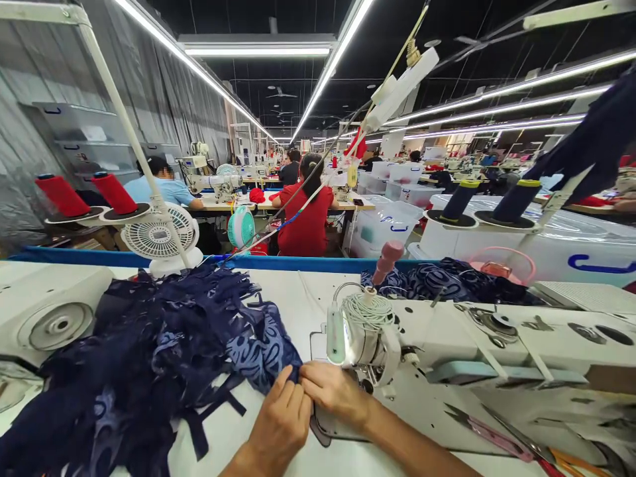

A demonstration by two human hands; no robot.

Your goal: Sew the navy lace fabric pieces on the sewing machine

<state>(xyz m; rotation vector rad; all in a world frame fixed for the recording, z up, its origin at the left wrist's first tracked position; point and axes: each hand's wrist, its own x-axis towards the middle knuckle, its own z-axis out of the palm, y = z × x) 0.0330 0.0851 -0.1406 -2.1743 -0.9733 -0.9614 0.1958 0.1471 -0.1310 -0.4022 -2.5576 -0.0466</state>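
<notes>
Made up of a smooth, flat white tabletop (285,288), bordered at twelve o'clock by a long blue band (328,264). Bears a tangled heap of navy fabric strips (159,344) at nine, a round-caged white fan (161,233) at ten, crumpled navy patterned cloth (437,281) at two, and a long white sewing machine (447,331) at three.

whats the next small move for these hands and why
Probably ease the pinched edge of the patterned fabric rightward toward the machine head: the left hand and right hand meet at that edge, fingers closed on it, and the visible cloth lies just left of the head.
</notes>
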